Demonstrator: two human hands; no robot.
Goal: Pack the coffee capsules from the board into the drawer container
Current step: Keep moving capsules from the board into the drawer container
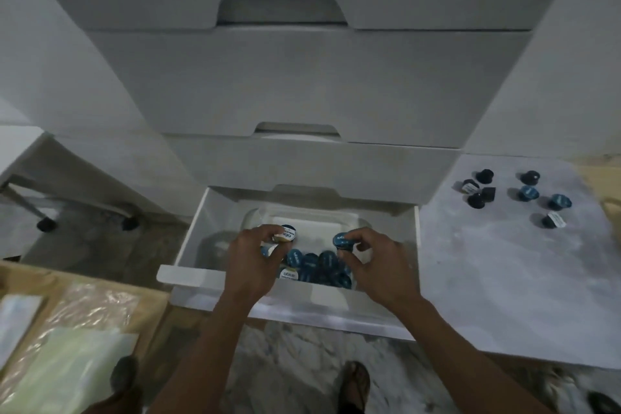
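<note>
We see the left hand point(252, 255) pinching a white-lidded capsule point(286, 234); the right hand point(373, 259) pinches a blue capsule point(340, 240), both over the glass container point(353, 217); its far half is free.

Closed white drawers point(302, 77) stack above; a cardboard box point(67, 319) holds plastic bags; a sandalled foot point(356, 386) stands on marble floor point(302, 366).

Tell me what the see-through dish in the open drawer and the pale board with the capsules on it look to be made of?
The clear rounded container in the white drawer looks like glass or hard clear plastic: the drawer floor shows through its wall, and its rim catches light. The pale grey board looks like matt painted or laminated sheet with a faint marbled mottle; the exact material is unclear.
</note>
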